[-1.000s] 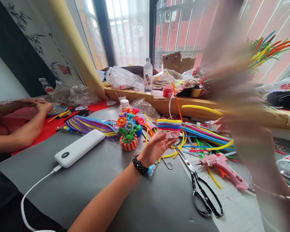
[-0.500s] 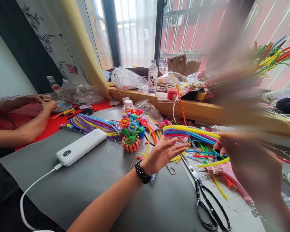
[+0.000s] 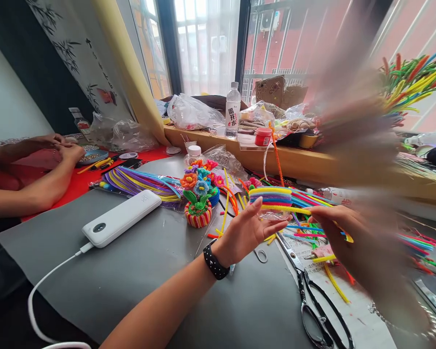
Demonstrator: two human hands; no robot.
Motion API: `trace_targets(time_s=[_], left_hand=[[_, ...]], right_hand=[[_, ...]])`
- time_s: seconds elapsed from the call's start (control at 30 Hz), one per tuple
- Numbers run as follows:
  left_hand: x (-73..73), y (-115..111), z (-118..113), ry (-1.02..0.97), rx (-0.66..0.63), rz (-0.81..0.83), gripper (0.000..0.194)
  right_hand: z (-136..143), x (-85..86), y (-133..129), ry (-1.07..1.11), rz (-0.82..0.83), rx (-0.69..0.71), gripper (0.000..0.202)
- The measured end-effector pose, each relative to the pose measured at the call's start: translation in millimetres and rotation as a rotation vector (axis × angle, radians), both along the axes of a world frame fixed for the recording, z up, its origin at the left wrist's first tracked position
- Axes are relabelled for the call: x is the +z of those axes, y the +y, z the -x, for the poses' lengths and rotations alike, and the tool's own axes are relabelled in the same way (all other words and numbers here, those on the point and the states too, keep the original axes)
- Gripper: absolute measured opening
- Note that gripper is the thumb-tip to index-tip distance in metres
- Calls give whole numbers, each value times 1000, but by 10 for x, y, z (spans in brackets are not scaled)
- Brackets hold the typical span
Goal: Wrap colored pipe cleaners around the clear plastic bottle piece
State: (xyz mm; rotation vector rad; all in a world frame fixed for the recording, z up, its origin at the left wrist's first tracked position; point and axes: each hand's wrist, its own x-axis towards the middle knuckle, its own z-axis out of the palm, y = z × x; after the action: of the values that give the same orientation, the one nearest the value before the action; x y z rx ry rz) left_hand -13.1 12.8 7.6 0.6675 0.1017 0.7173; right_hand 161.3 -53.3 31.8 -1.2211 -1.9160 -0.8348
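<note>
My left hand (image 3: 246, 225), with a black dotted band on its wrist, is palm up with the thumb and fingers spread apart. Just behind it lies a stack of coloured pipe cleaners (image 3: 269, 196), with something clear below; whether the hand touches it I cannot tell. My right hand (image 3: 343, 232) pinches a yellow pipe cleaner (image 3: 287, 209), which stretches left to behind my left thumb. Its other end pokes out beside the right palm. A large blurred shape covers part of the right hand and wrist. Scissors (image 3: 305, 286) lie below the hands.
A flower pot of pipe cleaner blooms (image 3: 198, 213) and a white power bank (image 3: 121, 218) stand left of my hands. A pink glue gun (image 3: 321, 250) is partly hidden. Another person's hands (image 3: 67, 148) work at far left. The sill holds a water bottle (image 3: 232, 114).
My right hand has moved left, closer to my left hand. The yellow pipe cleaner in it now runs to my left thumb. The glue gun has become mostly covered. The view has shifted slightly.
</note>
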Motion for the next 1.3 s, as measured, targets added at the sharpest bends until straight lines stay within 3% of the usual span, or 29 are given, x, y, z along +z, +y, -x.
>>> trace_targets(time_s=[0.3, 0.57, 1.1, 1.3], left_hand=[[-25, 8, 8, 38, -14, -36, 40], [-24, 15, -8, 68, 33, -122, 37], [-34, 13, -5, 52, 74, -104, 33], [-84, 20, 1, 58, 42, 20, 41]], right_hand=[[-22, -61, 25, 6, -10, -32, 8], [-7, -38, 39, 37, 16, 87, 9], [21, -20, -14, 103, 125, 29, 9], [44, 1, -20, 200, 234, 125, 9]])
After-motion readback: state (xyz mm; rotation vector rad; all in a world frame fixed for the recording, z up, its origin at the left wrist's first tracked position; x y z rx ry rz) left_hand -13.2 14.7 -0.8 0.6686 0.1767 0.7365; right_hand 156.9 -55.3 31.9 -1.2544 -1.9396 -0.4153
